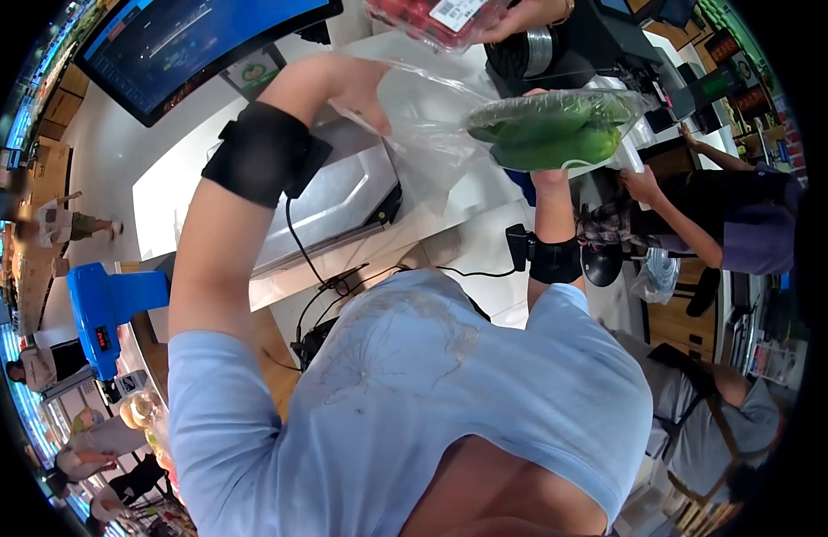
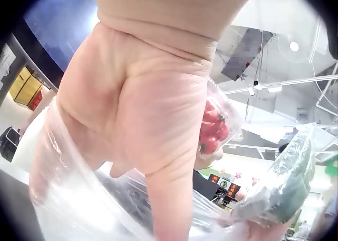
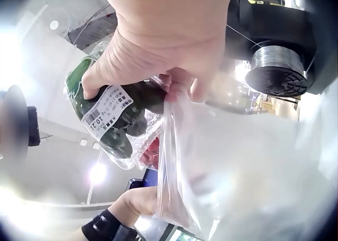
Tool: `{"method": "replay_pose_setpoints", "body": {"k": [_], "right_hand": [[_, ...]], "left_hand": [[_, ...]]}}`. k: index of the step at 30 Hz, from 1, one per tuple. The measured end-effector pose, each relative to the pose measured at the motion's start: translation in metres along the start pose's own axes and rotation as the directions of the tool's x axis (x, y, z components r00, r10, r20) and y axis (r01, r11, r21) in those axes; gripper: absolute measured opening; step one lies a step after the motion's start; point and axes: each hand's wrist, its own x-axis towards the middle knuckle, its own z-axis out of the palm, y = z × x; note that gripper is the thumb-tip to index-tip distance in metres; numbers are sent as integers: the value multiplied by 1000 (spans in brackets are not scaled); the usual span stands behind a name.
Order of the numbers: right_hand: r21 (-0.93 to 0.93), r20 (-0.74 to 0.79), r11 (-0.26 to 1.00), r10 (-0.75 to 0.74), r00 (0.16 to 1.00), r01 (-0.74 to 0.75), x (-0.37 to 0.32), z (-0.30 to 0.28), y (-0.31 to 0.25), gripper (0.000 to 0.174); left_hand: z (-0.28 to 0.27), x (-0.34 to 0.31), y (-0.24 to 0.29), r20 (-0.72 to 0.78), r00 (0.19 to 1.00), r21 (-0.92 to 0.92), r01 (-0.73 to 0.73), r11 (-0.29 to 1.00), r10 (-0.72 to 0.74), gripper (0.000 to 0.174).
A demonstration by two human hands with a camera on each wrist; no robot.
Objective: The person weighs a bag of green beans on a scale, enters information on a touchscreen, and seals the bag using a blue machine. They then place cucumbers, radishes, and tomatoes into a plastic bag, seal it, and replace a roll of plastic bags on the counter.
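My right hand (image 3: pixel 158 51) grips a film-wrapped pack of cucumbers (image 1: pixel 557 134) with a white price label (image 3: pixel 110 111), raised over the counter's right side. Its fingers also pinch one edge of a clear plastic bag (image 3: pixel 177 161). Stretched between my hands, the bag's other side is held by my left hand (image 2: pixel 127 114), with film drawn over its fingers; some fingertips are hidden. Beyond the bag, another person's hand (image 1: pixel 521 18) holds a clear pack of red tomatoes (image 1: pixel 436 16) with a label.
A tilted screen (image 1: pixel 199 49) stands at the back left. Below my left hand is a metal scale plate (image 1: pixel 342 183) on the white counter (image 1: pixel 159 206). A black machine with a wire spool (image 1: pixel 539 52) stands at the back. Another person (image 1: pixel 745 215) is at the right.
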Motion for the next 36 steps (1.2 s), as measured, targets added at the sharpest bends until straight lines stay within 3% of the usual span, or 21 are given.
{"method": "replay_pose_setpoints", "body": {"k": [1, 3, 6, 7, 8, 10, 11, 15, 16, 17, 20, 24, 25, 26, 30, 35, 36], "right_hand": [[-21, -21, 1000, 7, 1000, -8, 0, 0, 1, 87], [-62, -75, 998, 26, 997, -30, 1, -4, 3, 85], [-111, -155, 991, 58, 986, -76, 0, -12, 7, 83], [-122, -180, 988, 68, 981, -91, -2, -14, 9, 82], [-130, -202, 986, 75, 976, -103, -5, -18, 11, 82], [-137, -248, 981, 98, 964, -135, -14, -23, 18, 80], [-130, -268, 981, 107, 957, -145, -18, -23, 20, 80], [74, -309, 982, 189, 932, -175, -15, 4, -2, 78], [207, -315, 961, 245, 917, -186, -13, 11, -8, 78], [206, -319, 960, 250, 914, -190, -14, 10, -8, 78], [172, -287, 968, 228, 930, -184, -15, 6, -5, 84], [130, -356, 965, 259, 898, -227, -15, -4, 0, 87], [141, -412, 944, 329, 850, -297, -16, -8, 2, 89], [158, -464, 918, 393, 794, -363, -17, -11, 4, 91], [-86, -236, 945, 289, 928, -316, -18, -9, 3, 84], [-471, 32, 870, 184, 982, -147, -2, 13, -7, 81], [-514, 78, 850, 176, 981, -112, 1, 18, -8, 81]], "left_hand": [[3, 10, -9, -6, 1000, 0, 2, 1000, -2, 97], [7, 27, -22, 131, 991, -24, 30, 999, -26, 96], [-3, 0, 9, 114, 990, -173, 100, 980, -81, 86], [9, 10, -1, 6, 999, -115, 44, 992, -44, 74], [11, 12, -2, 10, 999, -109, 42, 993, -41, 74], [12, 5, 11, 116, 978, -452, 209, 867, -175, 65], [43, 38, -31, 14, 999, -391, 40, 919, -38, 57], [35, 22, -13, 138, 990, -384, 86, 919, -35, 77], [38, 19, -11, 115, 992, -221, 70, 973, -45, 75], [41, 18, -9, 92, 995, -53, 55, 997, -50, 73], [36, 14, 9, 125, 985, 21, 116, 993, -118, 81], [29, 34, 0, 227, 970, -13, 96, 995, -91, 83], [34, 45, -9, 321, 943, -131, 135, 982, -86, 72], [39, 54, -19, 324, 942, -131, 134, 982, -85, 72], [29, 51, -19, 334, 937, -160, 169, 973, -108, 70], [51, 62, -48, 354, 935, -323, 133, 937, -11, 76], [54, 63, -52, 297, 953, -387, 58, 920, 65, 81]]}}
